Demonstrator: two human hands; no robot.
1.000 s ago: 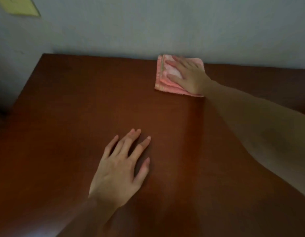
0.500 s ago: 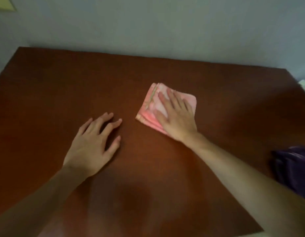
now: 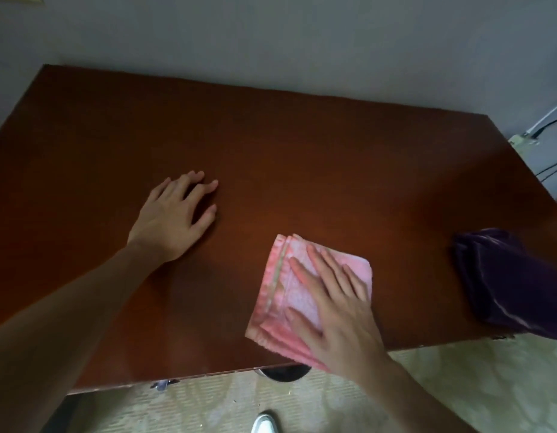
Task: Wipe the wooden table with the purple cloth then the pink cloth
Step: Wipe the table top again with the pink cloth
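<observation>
Right hand [image 3: 336,310] flat on pink cloth [image 3: 289,295], left hand [image 3: 174,220] beside, apart.

— What's on the wooden table [image 3: 302,157]?
— A folded pink cloth [image 3: 291,295] lies near the front edge, the right hand [image 3: 336,310] flat on it. The left hand [image 3: 174,220] rests on bare wood, apart from it.
— And at the right end?
— A crumpled purple cloth [image 3: 508,282], possibly hanging over the edge; the view there is dim.
</observation>
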